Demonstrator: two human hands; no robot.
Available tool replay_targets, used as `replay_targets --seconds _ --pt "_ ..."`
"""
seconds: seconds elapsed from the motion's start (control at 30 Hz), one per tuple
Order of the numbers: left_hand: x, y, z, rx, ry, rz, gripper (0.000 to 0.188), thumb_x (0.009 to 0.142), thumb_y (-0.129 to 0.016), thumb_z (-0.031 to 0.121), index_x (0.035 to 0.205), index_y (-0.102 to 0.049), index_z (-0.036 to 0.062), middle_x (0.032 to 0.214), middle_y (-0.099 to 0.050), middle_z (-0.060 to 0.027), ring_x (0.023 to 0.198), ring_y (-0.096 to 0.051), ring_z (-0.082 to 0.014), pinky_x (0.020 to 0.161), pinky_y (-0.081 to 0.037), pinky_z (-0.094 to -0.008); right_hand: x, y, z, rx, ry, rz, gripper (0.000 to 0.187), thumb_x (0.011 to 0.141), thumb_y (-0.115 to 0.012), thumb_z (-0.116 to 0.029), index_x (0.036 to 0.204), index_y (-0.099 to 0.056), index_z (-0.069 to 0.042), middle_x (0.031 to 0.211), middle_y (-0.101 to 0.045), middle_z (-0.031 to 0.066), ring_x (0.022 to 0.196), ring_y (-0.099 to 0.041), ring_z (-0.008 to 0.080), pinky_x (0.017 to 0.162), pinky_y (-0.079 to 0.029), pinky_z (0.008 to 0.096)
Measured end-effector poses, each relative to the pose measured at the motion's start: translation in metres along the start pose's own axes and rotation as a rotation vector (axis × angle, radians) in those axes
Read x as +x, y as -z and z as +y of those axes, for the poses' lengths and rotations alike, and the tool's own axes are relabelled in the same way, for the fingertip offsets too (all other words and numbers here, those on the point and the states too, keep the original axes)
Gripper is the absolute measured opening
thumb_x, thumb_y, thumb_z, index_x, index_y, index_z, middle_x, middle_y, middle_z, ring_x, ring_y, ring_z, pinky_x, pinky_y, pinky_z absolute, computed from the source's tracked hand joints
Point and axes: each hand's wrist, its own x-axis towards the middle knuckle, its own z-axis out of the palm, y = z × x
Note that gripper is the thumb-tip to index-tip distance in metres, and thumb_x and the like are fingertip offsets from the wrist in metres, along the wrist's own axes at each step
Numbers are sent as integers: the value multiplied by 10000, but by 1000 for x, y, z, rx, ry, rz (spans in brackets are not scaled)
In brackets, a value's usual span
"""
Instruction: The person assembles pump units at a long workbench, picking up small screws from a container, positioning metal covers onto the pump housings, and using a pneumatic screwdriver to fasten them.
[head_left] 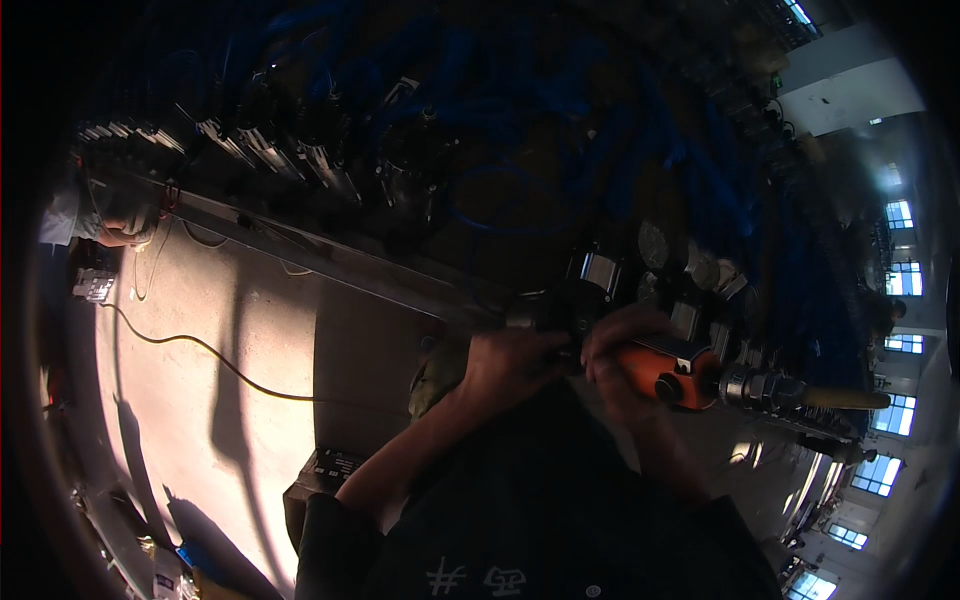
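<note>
Right hand wrapped round orange tool, right of centre frame, left hand by dark metal parts, can't tell if gripping; looks like tool positioning, next move likely calls for steady alignment.

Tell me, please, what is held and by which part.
The right hand grips the orange tool at its left end; for the left hand, I cannot tell.

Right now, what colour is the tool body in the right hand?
Tool body: orange, clearest in the head view.
</note>
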Motion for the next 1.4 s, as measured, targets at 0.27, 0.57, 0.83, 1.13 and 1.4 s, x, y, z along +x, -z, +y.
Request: replay_targets --seconds 0.27,0.57,0.83,1.13,1.4 --pt "6 8 21 -62 277 -5 318 694 -778 291 979 -693 175 811 -694 -57 702 -679 -230 600 -533 -334 -12 -4 7 291 -21 94 206 811 -622 18 1002 -570 -38 845 -605 72 675 -607 111 578 -499 232" --pt "17 13 34 -8 375 -118 286 709 -771 296 945 -696 153 786 -690 -72 703 -677 -267 611 -535 -363 -8 2 -6 152 -130 126 303 826 -598 17 1120 -534 -17 901 -625 123 632 -576 130 590 -502 282" --pt "15 8 37 -407 410 50 232 768 -722 138 973 -663 47 760 -669 -73 589 -617 -188 566 -521 -312 24 57 12 113 168 385 313 793 -491 43 1101 -521 1 748 -585 68 572 -496 93 530 -425 239" --pt "4 27 -9 -1230 912 319 206 935 -431 62 1075 -573 7 989 -625 -85 848 -617 -174 721 -546 -312 13 73 37 133 108 448 354 764 -505 20 1118 -511 12 770 -571 109 615 -519 146 588 -464 308" --pt "25 19 -15 -1286 1006 424 224 976 -450 133 1125 -570 16 985 -644 -95 858 -610 -200 760 -520 -331 -1 82 46 160 -28 461 368 763 -514 2 1130 -504 -4 854 -576 114 607 -526 133 588 -470 293"
